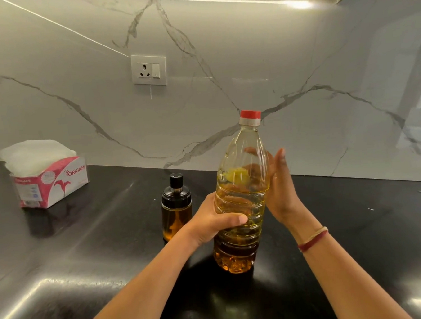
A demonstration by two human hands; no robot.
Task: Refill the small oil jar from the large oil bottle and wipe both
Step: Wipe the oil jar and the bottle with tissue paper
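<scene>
Here we see the large oil bottle [241, 199] in the middle of the black countertop [87, 253], nearly upright with its top leaning a little to the right. Its red cap [250, 115] is on, and the yellow oil reaches well above half of the clear ribbed body. We cannot tell whether its base rests on the counter or hangs just above it.

Our left hand [213, 223] grips the bottle low on its left side, with the thumb curled across the front and the fingers wrapped round behind. Our right hand [280, 192] lies flat against the bottle's right side, higher up, with its fingers straight. Some of them show through the plastic behind the bottle. It is pressing, not clasping. A red and pale thread band [313, 239] sits on the right wrist.

The small oil jar [176, 210] stands upright just left of the bottle and behind the left hand, which hides its lower right edge. It has amber oil inside, and its black lid [176, 189] is in place. Jar and bottle do not touch.

Well apart, at the far left of the counter near the wall, sits an opened pink and white tissue pack [50, 179] with white tissues bulging from the top. A white socket plate [148, 70] is set in the marble backsplash [247, 58] above the jar.
</scene>
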